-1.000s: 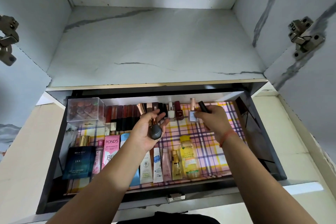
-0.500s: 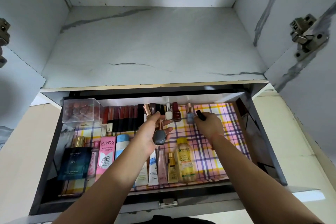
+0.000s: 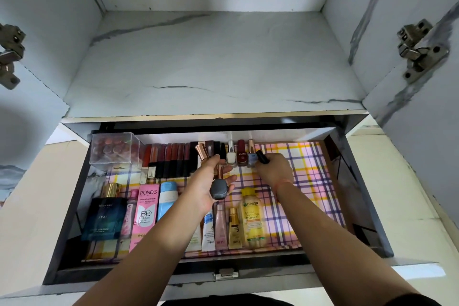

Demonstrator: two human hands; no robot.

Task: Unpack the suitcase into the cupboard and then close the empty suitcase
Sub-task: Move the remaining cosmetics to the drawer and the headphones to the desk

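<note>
Nearest you in the drawer [image 3: 268,267] a yellow bottle [image 3: 252,223] lies flat, well short of the blue bottle [image 3: 252,159]. Your left hand [image 3: 210,182], near and to the left of the blue bottle, curls its fingers round a grey bottle [image 3: 218,189] with the cap pointing away from you. A second copper cap [image 3: 201,153] shows above the fingers, and I can't tell whether that hand holds it too. Your right hand [image 3: 273,171] is the nearer one. It pinches a black tube [image 3: 262,157] just right of the blue bottle, long axis tilted back and left. Bare liner [image 3: 310,171] runs on rightward from the blue bottle, so I'd judge the tube should be stood upright there, extending the back row.
</note>
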